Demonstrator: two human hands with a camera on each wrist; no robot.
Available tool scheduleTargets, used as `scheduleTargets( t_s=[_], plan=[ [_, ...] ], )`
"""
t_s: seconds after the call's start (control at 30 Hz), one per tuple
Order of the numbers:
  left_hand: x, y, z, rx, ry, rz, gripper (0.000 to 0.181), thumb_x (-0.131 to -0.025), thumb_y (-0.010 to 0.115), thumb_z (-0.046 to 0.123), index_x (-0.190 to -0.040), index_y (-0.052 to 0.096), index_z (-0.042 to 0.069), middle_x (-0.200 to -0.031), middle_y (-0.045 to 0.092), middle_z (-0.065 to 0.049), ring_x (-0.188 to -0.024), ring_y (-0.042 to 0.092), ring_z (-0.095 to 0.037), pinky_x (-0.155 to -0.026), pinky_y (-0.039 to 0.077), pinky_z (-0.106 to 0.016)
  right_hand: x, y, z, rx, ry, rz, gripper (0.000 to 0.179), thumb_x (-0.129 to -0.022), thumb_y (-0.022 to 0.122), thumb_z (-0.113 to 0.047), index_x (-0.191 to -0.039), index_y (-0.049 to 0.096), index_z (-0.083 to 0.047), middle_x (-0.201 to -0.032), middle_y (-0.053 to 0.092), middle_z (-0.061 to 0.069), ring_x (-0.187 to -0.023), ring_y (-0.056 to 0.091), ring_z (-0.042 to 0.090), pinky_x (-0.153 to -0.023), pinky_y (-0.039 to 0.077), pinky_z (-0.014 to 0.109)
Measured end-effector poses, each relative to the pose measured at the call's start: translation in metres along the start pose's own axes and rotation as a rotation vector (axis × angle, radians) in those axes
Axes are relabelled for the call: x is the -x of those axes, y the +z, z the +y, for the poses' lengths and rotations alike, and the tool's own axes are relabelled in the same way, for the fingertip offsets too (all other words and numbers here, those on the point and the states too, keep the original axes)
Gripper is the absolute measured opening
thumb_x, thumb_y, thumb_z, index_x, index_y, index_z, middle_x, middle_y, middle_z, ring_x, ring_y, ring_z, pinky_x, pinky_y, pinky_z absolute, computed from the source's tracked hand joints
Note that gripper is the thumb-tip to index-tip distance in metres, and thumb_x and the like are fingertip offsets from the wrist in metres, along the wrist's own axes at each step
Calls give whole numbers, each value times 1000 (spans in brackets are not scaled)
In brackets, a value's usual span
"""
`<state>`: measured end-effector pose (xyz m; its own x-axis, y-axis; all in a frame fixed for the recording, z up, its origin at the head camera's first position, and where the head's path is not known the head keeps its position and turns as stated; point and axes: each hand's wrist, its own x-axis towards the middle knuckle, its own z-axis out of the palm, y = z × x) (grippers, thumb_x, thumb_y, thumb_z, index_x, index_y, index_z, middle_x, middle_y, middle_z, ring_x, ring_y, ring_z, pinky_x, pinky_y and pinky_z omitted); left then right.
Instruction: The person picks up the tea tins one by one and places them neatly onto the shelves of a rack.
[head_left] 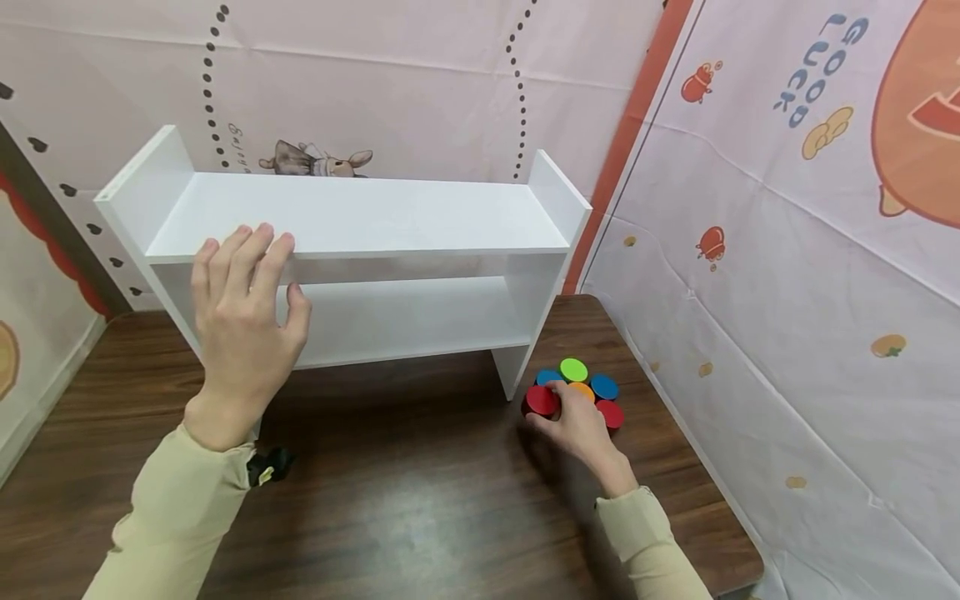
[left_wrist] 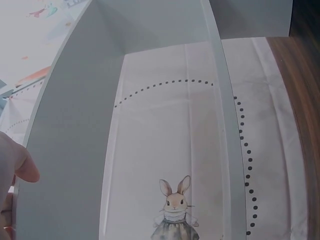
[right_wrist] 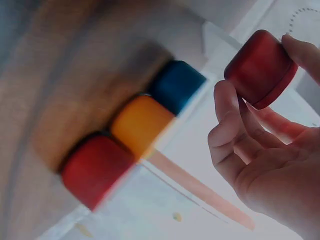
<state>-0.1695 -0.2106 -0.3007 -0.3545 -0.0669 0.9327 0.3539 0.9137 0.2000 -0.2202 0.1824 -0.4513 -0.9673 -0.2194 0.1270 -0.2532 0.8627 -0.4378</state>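
Observation:
A small red cylinder (right_wrist: 262, 69) with a seam line near one end is pinched between the thumb and fingers of my right hand (head_left: 579, 423). In the right wrist view it is off the table, apart from the others. Next to that hand stand a blue cylinder (right_wrist: 177, 86), an orange cylinder (right_wrist: 141, 124) and another red cylinder (right_wrist: 97, 169). A white two-tier shelf (head_left: 360, 212) stands on the table. My left hand (head_left: 246, 333) is at the front edge of its upper board, fingers extended and thumb spread, holding nothing loose.
A green-topped cylinder (head_left: 573, 370) and a second blue one (head_left: 604, 387) belong to the cluster right of the shelf. The dark wooden table (head_left: 405, 492) ends at printed cloth walls (head_left: 750, 275) behind and to the right.

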Motion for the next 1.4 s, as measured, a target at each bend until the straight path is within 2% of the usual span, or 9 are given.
scheduleTargets(
  t_s=[0.17, 0.27, 0.4, 0.6, 0.83, 1.07, 1.4],
  plan=[
    [0, 0, 0, -1, -1, 7, 41, -84, 51, 8, -124, 60, 2, -131, 59, -19, -129, 46, -36, -118, 22, -47, 0, -16, -14, -54, -66, 45, 59, -76, 79, -37, -124, 58, -9, -107, 69, 6, -87, 62, 18, -69, 56, 33],
    [0, 0, 0, -2, 0, 8, 41, -85, 51, 8, -124, 60, 2, -131, 59, -19, -129, 46, -36, -118, 22, -47, -1, -26, -21, -80, -86, 41, 60, -77, 78, -37, -125, 56, -10, -106, 68, 6, -79, 60, 16, -65, 53, 27],
    [0, 0, -1, -5, 3, 2, 41, -85, 50, 9, -125, 60, 3, -131, 58, -19, -130, 46, -36, -118, 22, -47, -2, -37, -31, -89, -120, 44, 60, -78, 76, -39, -126, 56, -10, -105, 67, 6, -75, 59, 18, -62, 50, 23],
    [1, -1, 0, -7, 4, 0, 42, -85, 50, 8, -125, 60, 2, -131, 58, -19, -130, 46, -36, -118, 21, -47, -6, -53, -46, -102, -200, 70, 58, -79, 76, -42, -124, 57, -10, -102, 67, 2, -71, 57, 15, -60, 49, 22],
    [0, -1, 0, -2, 7, 5, 41, -85, 50, 8, -125, 60, 3, -131, 58, -19, -130, 46, -36, -118, 21, -47, -13, -71, -66, -132, -296, 100, 53, -80, 75, -40, -121, 59, -12, -99, 66, -2, -73, 57, 12, -64, 49, 23],
    [0, 0, 0, -7, 4, -4, 42, -86, 49, 8, -126, 60, 3, -132, 58, -19, -130, 46, -36, -119, 21, -47, -19, -86, -88, -160, -369, 99, 48, -81, 74, -38, -120, 60, -13, -100, 66, -2, -75, 62, 21, -66, 51, 29],
    [-1, 1, 1, -3, -5, 15, 41, -85, 50, 7, -124, 61, 3, -130, 59, -18, -130, 46, -35, -118, 21, -47, -26, -104, -122, -163, -506, 140, 50, -81, 75, -35, -120, 61, -9, -102, 67, 2, -76, 60, 16, -66, 53, 29]
  ],
)
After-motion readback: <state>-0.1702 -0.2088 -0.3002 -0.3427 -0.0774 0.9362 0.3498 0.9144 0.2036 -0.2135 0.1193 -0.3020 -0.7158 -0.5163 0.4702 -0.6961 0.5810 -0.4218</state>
